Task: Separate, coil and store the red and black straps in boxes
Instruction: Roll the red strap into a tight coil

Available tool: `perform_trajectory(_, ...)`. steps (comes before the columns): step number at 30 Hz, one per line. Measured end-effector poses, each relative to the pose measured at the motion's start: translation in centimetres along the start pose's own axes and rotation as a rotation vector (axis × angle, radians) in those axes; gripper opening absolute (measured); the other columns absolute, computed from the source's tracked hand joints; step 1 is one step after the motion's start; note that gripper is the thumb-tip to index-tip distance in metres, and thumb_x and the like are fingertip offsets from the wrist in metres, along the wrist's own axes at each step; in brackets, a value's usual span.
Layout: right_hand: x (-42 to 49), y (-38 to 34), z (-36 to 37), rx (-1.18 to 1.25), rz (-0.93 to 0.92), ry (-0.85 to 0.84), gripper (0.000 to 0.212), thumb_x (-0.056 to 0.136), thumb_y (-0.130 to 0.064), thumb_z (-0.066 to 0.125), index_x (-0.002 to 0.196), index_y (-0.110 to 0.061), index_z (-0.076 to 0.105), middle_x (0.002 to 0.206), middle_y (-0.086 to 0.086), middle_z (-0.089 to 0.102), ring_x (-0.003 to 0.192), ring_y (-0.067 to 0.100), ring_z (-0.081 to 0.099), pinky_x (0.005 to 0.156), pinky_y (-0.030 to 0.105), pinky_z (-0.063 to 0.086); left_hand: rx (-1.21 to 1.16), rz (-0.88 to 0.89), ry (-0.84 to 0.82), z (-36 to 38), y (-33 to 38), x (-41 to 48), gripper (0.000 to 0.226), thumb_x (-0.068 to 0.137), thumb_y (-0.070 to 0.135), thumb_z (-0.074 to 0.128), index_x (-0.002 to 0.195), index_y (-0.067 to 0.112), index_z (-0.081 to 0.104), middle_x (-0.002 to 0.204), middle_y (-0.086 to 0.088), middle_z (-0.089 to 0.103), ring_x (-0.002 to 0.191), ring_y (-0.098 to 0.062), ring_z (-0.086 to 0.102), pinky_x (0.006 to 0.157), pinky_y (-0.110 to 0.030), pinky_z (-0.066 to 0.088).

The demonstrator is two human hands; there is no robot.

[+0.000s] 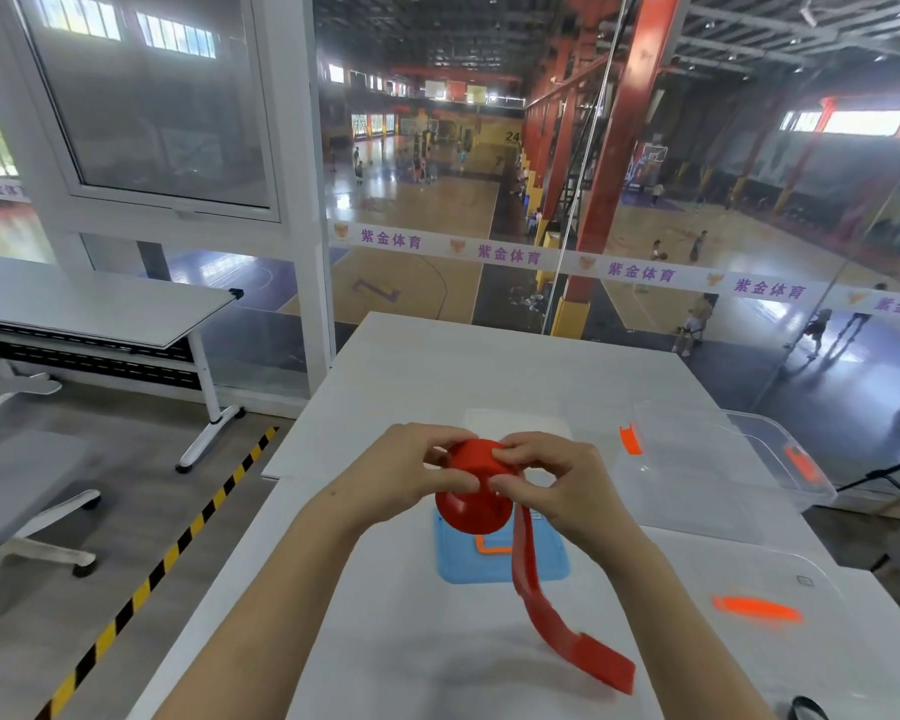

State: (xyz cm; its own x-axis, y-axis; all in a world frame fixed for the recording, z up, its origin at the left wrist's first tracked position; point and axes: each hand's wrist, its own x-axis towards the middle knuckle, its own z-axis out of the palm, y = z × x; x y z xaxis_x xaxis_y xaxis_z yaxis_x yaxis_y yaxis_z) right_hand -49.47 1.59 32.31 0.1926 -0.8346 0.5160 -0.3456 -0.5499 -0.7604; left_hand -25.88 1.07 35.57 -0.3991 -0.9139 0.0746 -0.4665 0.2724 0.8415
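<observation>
Head view: the red strap point(473, 506) is held as a partly wound roll above the worktop point(437, 366), pinched in the grip of both the left hand point(411, 470) and the right hand point(557, 485), while its loose tail point(583, 649) hangs to the surface. Coiling is judged the step in hand; the tail must be wound in before the roll is stored in the clear box point(697, 459).

Place: room overlooking an indoor sports hall
Evidence: basketball courts point(427, 210) seen through glass wall point(723, 148) beyond right hand point(552, 485)
</observation>
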Motion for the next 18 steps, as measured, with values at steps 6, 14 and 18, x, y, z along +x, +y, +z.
perform_trajectory(6, -0.7, 0.2, 1.0, 0.199, 0.116, 0.105, 0.031, 0.074, -0.006, 0.092, 0.102, -0.014, 0.082, 0.11, -0.002, 0.081, 0.107, 0.021, 0.077, 0.096, 0.032, 0.062, -0.288, 0.034, 0.107, 0.6, 0.0, -1.0, 0.022, 0.096, 0.028, 0.074, 0.116, 0.036, 0.072, 0.107, 0.014, 0.076, 0.103, -0.009, 0.073, 0.077, -0.02, 0.061)
perform_trajectory(14, -1.2, -0.1, 0.5, 0.278, 0.179, 0.153, 0.031, 0.08, 0.0, 0.087, 0.101, -0.021, 0.08, 0.102, 0.003, 0.081, 0.1, 0.023, 0.079, 0.089, 0.037, 0.065, -0.531, -0.001, 0.133, 1.2, -0.5, -1.7, 0.03, 0.095, 0.024, 0.075, 0.124, 0.029, 0.07, 0.116, 0.008, 0.076, 0.11, -0.015, 0.074, 0.083, -0.029, 0.063)
perform_trajectory(18, -0.8, -0.4, -0.1, 0.207, 0.169, 0.095, 0.03, 0.074, -0.01, 0.092, 0.093, -0.031, 0.084, 0.103, -0.003, 0.081, 0.099, 0.02, 0.078, 0.093, 0.038, 0.064, -0.335, -0.055, 0.05, 0.0, -0.9, -1.6, 0.049, 0.09, 0.027, 0.081, 0.136, 0.031, 0.065, 0.135, 0.012, 0.069, 0.127, -0.01, 0.064, 0.108, -0.036, 0.053)
